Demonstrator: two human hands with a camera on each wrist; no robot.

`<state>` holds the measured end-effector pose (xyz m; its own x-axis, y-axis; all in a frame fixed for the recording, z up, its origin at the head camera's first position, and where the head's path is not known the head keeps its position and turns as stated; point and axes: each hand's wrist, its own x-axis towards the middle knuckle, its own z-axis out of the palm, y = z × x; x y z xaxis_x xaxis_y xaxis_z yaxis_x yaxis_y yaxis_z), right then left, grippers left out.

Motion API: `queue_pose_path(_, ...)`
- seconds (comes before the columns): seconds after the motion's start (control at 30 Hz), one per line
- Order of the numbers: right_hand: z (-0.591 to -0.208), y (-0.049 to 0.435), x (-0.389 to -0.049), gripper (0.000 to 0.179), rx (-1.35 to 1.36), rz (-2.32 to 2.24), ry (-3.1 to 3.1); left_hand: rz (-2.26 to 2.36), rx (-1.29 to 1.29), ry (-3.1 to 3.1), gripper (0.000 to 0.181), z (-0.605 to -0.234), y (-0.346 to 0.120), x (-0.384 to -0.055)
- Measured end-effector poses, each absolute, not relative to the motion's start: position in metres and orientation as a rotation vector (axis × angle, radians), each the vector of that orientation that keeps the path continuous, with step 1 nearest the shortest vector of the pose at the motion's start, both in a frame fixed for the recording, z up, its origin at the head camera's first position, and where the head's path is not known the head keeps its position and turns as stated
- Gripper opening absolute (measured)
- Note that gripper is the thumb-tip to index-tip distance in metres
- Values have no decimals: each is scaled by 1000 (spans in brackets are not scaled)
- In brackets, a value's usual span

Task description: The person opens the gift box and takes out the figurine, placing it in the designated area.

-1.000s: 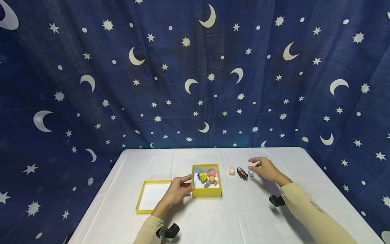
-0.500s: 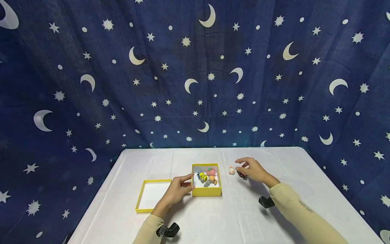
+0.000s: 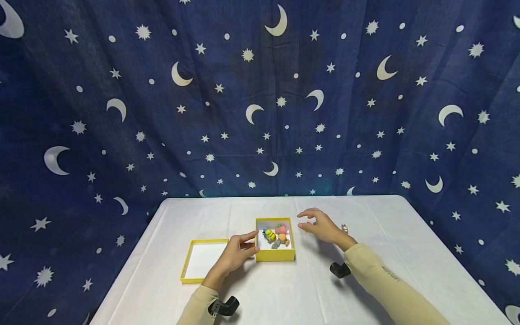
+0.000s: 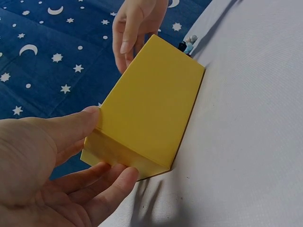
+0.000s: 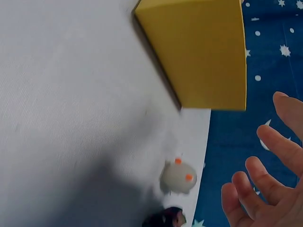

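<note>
My left hand (image 3: 234,257) rests at the left side of a yellow box (image 3: 275,256). In the left wrist view its thumb touches the box's top corner and the fingertips lie along the side face. Inside the box are small toy figures: a yellow one (image 3: 270,235), a pink one (image 3: 281,229), an orange one (image 3: 283,238) and a grey one (image 3: 276,244). My right hand (image 3: 321,227) hovers just right of the box, fingers spread and holding nothing. Below it, in the right wrist view, are a white figure (image 5: 178,178) with orange spots and a dark figure (image 5: 164,218).
The yellow-rimmed box lid (image 3: 192,280) lies inside up on the white table (image 3: 292,298), left of the box. A small greyish figure (image 3: 344,228) shows behind the right wrist. A dark blue curtain (image 3: 227,90) with moons and stars hangs behind the table.
My right hand has moved left over the row of figures towards the box, and now hides most of them in the head view. The left hand and the box have stayed put.
</note>
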<state>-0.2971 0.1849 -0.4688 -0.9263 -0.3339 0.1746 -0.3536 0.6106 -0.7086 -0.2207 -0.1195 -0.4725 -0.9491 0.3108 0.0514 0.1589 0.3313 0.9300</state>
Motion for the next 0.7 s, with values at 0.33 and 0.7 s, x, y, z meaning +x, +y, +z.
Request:
queue_pose_path(0.33, -469, 149, -298, 30, 627, 1237, -2823, 1675, 464, 2427, 53, -490, -125, -234)
queue_pose_path(0.7, -474, 121, -298, 33, 607, 1268, -2872, 1673, 459, 2429, 54, -499, -126, -239)
